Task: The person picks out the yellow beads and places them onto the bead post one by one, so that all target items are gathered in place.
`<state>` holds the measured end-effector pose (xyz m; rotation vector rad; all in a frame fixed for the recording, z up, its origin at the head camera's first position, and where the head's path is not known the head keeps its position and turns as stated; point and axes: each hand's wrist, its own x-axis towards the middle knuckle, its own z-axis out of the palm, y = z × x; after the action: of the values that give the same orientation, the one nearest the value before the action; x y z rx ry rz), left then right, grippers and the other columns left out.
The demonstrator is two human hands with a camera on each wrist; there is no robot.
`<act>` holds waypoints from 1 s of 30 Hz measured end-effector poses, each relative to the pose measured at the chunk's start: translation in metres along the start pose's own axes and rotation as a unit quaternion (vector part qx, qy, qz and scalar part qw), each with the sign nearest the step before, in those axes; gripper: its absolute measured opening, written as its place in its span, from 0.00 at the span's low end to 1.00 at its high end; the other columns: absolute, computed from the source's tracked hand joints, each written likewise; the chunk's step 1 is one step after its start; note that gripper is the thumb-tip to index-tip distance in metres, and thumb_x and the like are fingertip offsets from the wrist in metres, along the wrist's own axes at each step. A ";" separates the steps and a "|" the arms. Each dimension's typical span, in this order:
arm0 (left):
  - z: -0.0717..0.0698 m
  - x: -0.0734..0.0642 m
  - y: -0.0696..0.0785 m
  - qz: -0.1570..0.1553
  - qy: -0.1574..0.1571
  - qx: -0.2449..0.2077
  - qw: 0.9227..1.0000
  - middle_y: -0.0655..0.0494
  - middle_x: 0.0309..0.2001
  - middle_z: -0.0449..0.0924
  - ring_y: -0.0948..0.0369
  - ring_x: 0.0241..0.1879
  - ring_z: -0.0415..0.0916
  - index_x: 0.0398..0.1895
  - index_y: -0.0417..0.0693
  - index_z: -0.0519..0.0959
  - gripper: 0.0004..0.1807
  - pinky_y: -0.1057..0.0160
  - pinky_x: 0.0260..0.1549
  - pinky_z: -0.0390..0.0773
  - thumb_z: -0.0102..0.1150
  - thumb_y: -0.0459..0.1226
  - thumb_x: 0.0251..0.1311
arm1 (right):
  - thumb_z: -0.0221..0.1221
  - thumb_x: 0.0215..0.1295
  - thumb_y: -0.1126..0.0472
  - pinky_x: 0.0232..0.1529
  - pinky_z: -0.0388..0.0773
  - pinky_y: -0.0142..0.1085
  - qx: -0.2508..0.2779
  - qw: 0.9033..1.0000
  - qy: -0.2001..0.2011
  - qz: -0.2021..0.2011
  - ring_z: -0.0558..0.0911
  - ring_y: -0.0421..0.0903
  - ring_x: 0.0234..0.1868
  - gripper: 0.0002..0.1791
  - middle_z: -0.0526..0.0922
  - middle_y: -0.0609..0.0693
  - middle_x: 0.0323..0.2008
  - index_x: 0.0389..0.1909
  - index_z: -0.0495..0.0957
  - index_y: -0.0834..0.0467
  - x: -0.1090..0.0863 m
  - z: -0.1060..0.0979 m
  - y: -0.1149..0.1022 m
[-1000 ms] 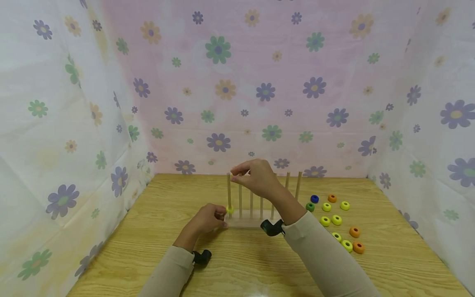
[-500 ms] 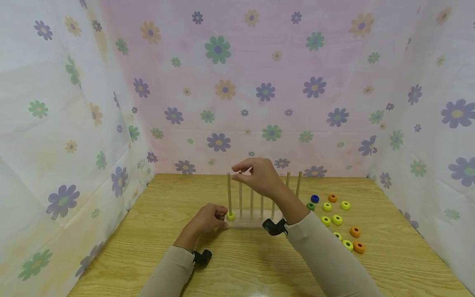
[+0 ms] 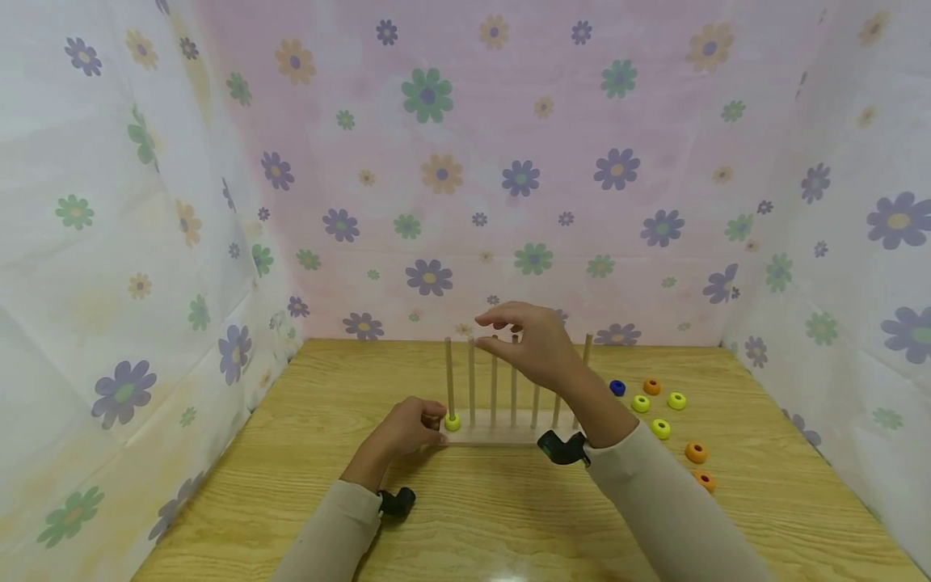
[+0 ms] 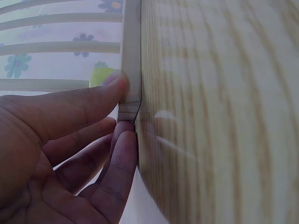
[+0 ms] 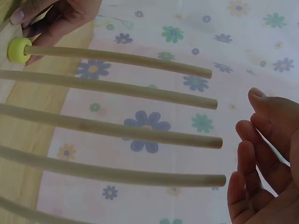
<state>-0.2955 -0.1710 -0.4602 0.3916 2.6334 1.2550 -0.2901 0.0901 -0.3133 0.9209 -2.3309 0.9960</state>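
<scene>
In the head view a wooden peg stand [image 3: 494, 436] with a row of upright dowels sits on the table. One yellow ring [image 5: 17, 50] is threaded on the leftmost peg, down at the base. My left hand [image 3: 406, 428] holds the base's left end, thumb [image 4: 100, 98] along its front side and fingertips against the end. Above the pegs, my right hand [image 3: 537, 347] is raised with thumb and fingers apart and nothing between them. In the right wrist view its fingertips are just beyond the peg tops. My right hand and forearm hide parts of the right-hand pegs.
Loose rings lie on the table [image 3: 465, 517] right of the stand: a blue ring [image 3: 617, 390], several yellow rings [image 3: 677, 402] and orange rings [image 3: 696, 454]. My right forearm covers some. Flower-printed cloth [image 3: 480, 145] stands behind and on both sides.
The yellow ring has slid down the leftmost peg to the base. My right hand has moved right and slightly up, its fingers spreading wider. The left hand has stayed at the base.
</scene>
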 end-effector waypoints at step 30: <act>0.000 0.001 -0.001 0.006 0.001 0.008 1.000 0.45 0.62 0.82 0.53 0.55 0.82 0.66 0.40 0.80 0.31 0.53 0.52 0.85 0.76 0.33 0.58 | 0.77 0.56 0.65 0.35 0.80 0.28 -0.046 0.992 0.079 -0.090 0.83 0.39 0.38 0.20 0.90 0.45 0.45 0.50 0.89 0.48 -0.077 -0.049 0.040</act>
<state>-0.2963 -0.1716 -0.4613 0.4097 2.6484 1.2395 -0.2601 0.1789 -0.3475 0.9589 -2.1041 0.8480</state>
